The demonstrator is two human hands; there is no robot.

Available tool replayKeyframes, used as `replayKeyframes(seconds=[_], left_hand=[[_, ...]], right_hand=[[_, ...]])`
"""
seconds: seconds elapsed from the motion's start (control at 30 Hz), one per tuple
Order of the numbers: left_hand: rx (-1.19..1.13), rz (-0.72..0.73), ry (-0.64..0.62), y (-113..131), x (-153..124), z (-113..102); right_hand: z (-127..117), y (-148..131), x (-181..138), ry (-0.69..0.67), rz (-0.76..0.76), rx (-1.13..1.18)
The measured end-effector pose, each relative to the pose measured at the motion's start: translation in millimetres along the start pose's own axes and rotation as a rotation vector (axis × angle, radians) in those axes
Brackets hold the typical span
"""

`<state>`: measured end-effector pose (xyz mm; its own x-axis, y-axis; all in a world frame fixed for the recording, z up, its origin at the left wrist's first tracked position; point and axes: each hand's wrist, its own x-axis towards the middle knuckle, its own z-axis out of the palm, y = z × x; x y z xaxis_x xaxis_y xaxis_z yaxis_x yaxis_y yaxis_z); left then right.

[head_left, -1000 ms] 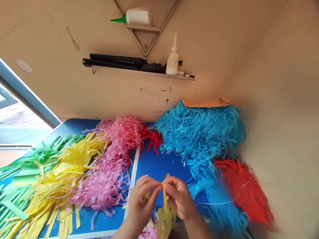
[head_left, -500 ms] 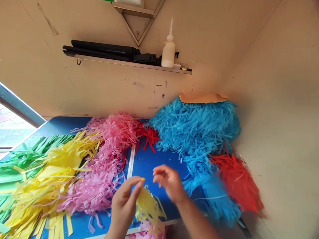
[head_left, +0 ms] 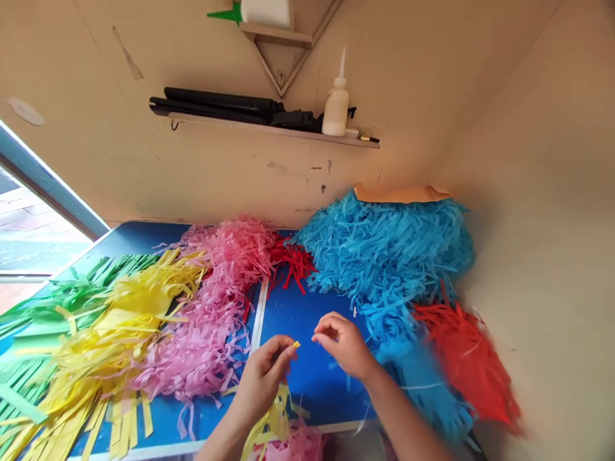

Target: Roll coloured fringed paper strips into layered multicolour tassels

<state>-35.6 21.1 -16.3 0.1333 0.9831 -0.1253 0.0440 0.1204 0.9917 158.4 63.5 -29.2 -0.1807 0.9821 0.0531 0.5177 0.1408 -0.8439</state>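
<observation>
My left hand (head_left: pixel 263 374) pinches the top of a yellow paper fringe (head_left: pixel 270 419) between thumb and fingers; a small yellow tip shows at my fingertips and the strips hang down below my palm. My right hand (head_left: pixel 343 346) hovers just to the right of it above the blue table (head_left: pixel 293 314), fingers loosely curled, thumb and forefinger close together with nothing visible in them. A pink fringe piece (head_left: pixel 293 445) lies at the table's near edge under my left wrist.
Piles of shredded paper cover the table: green (head_left: pixel 43 314) and yellow (head_left: pixel 115 320) at left, pink (head_left: pixel 216 301) in the middle, small red (head_left: pixel 288 259), large blue (head_left: pixel 384 250) and red (head_left: pixel 466 358) at right. A wall shelf holds a white glue bottle (head_left: pixel 335 109) and black tools (head_left: pixel 230 109).
My hands, joined on the yellow fringe a second ago, have separated. The right hand let go and moved right; the left keeps the fringe, which now hangs lower.
</observation>
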Motion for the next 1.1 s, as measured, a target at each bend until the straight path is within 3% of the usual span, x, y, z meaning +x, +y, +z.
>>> replayKeyframes(seconds=[0.1,0.23,0.37,0.5,0.6,0.77,0.93,1.1], left_hand=[[0.194,0.139,0.017,-1,-3,4],[0.454,0.301,0.008,0,-6,8],[0.545,0.349,-0.003,0,-10,10],[0.589,0.37,-0.017,3,-13,10],[0.713,0.397,-0.034,7,-14,9],[0.937,0.466,-0.076,10,-16,9],[0.741,0.345,-0.076,3,-17,12],[0.557,0.272,-0.17,0,-14,7]], right_hand=[[15,-11,-30,0.072,-0.087,0.33],[32,-9,-48,0.189,0.076,0.643],[37,-4,-52,0.262,0.187,0.763],[33,-7,-55,0.286,0.197,0.741],[27,-12,-58,0.276,0.161,0.587],[21,-12,-62,0.167,0.018,0.375],[24,-6,-66,0.18,0.082,0.46],[22,-9,-67,0.05,0.137,0.666]])
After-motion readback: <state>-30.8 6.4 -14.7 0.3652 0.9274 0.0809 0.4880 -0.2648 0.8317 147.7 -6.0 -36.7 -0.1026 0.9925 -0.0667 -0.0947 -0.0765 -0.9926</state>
